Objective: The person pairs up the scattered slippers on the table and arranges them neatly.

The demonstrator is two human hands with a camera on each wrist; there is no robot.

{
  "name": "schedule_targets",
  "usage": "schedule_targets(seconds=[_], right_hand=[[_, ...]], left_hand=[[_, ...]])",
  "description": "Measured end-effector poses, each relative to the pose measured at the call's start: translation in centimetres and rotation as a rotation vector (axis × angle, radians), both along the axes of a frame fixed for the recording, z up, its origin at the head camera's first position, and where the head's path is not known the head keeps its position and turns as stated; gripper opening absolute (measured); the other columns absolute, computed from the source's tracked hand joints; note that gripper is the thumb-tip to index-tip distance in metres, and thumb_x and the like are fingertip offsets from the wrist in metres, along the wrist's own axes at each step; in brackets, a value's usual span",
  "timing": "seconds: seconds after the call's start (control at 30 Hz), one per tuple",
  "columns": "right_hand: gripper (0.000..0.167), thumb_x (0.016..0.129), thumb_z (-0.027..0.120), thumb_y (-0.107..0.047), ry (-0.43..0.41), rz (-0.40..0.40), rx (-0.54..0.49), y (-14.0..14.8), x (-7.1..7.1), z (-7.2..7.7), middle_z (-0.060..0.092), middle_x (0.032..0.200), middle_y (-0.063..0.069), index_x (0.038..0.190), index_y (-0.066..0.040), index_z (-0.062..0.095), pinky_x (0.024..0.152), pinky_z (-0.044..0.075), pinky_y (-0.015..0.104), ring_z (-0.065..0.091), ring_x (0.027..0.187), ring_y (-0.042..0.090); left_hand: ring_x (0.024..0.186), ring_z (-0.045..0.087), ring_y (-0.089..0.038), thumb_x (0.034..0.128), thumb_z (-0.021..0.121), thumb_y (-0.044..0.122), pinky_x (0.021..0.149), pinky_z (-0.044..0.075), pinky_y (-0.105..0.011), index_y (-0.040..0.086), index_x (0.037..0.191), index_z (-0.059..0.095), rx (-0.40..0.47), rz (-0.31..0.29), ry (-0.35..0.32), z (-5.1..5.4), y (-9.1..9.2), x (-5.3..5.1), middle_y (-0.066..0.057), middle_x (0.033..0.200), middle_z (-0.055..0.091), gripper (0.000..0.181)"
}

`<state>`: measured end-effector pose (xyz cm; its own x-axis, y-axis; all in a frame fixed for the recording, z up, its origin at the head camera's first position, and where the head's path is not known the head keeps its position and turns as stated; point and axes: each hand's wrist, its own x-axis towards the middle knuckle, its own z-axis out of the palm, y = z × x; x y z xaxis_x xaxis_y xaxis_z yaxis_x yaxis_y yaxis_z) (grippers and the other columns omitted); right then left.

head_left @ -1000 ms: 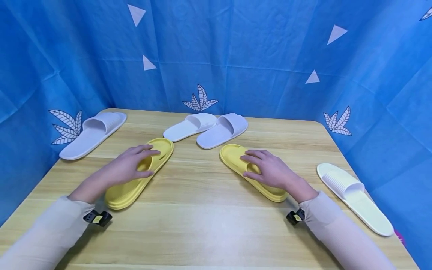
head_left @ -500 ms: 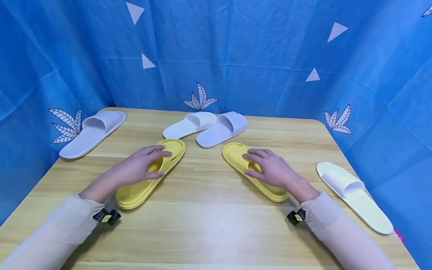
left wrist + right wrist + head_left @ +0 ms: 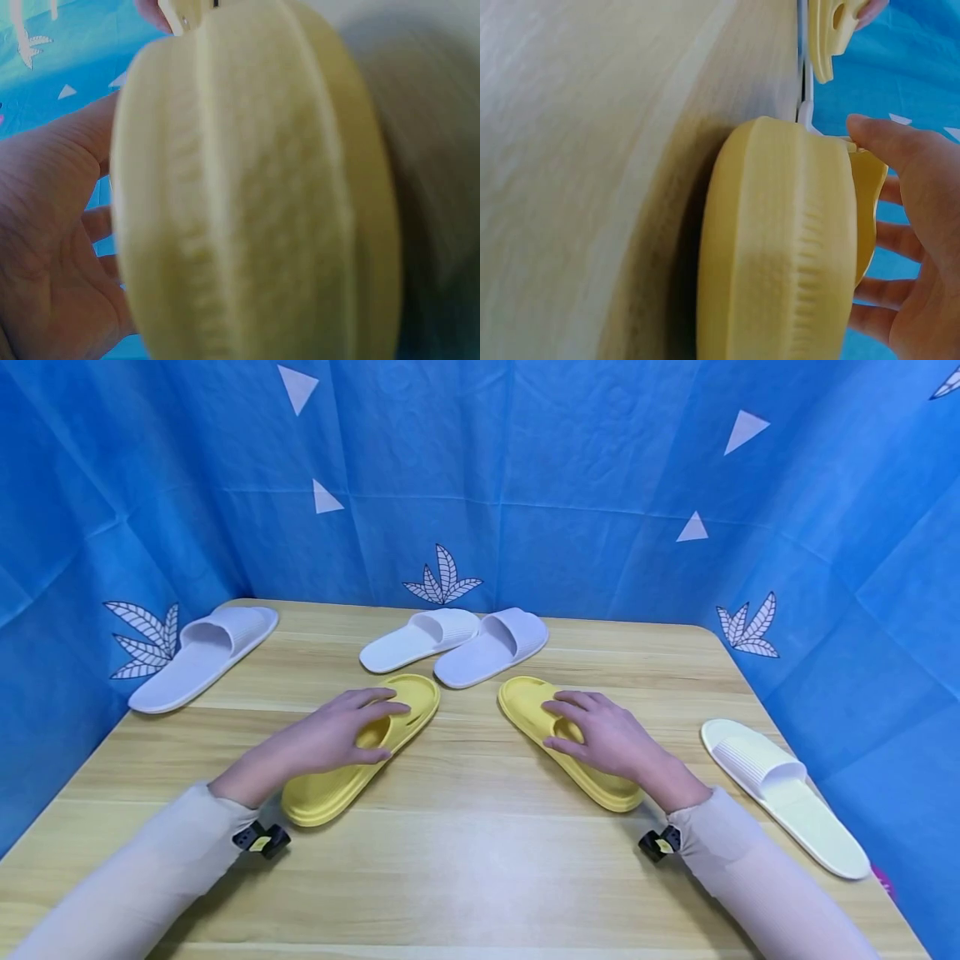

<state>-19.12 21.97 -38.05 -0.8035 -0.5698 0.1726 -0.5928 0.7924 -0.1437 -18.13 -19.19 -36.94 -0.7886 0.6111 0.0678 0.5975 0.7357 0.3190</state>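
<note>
My left hand (image 3: 326,739) grips the left yellow slipper (image 3: 315,800) over its strap, thumb on the inner side, fingers across the top. My right hand (image 3: 609,739) holds the right yellow slipper (image 3: 522,697) around its strap in the same way. Both slippers lie on the table with their toe ends slanting towards each other, a short gap between them. In the left wrist view the slipper's heel (image 3: 270,187) hides part of the hand (image 3: 52,240). The right wrist view has the thumb and fingers of the hand (image 3: 930,232) at the strap beside the heel (image 3: 780,247).
Two white slippers (image 3: 405,648) (image 3: 480,662) lie touching at the back middle of the wooden table (image 3: 465,877). Another white one (image 3: 187,675) lies back left, and a pale slipper (image 3: 806,818) near the right edge. A blue curtain (image 3: 585,460) hangs behind.
My left hand has moved right across the table with its yellow slipper, narrowing the gap between the pair. The right hand and its slipper have shifted only slightly to the right.
</note>
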Motion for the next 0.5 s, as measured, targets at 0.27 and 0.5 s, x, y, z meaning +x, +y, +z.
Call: schedule_targets(seconds=[0.27, 0.5], right_hand=[[0.058, 0.092, 0.063, -0.052, 0.014, -0.009, -0.01, 0.0, 0.2, 0.1, 0.053, 0.14, 0.011, 0.138, -0.017, 0.057, 0.099, 0.043, 0.056, 0.05, 0.124, 0.04], [0.058, 0.091, 0.064, -0.051, 0.027, -0.012, -0.016, 0.0, 0.3, -0.1, 0.053, 0.139, 0.011, 0.137, -0.017, 0.058, 0.099, 0.044, 0.056, 0.051, 0.123, 0.039]], left_hand=[[0.134, 0.038, -0.042, 0.0861, 0.076, 0.034, 0.107, 0.033, -0.059, 0.021, 0.142, 0.052, 0.002, -0.052, 0.01, -0.3, 1.7, -0.3, -0.018, 0.148, 0.041, 0.062], [0.135, 0.038, -0.04, 0.0863, 0.076, 0.035, 0.109, 0.033, -0.057, 0.021, 0.143, 0.051, -0.007, -0.082, 0.011, -0.4, 3.0, -0.5, -0.017, 0.148, 0.041, 0.063]])
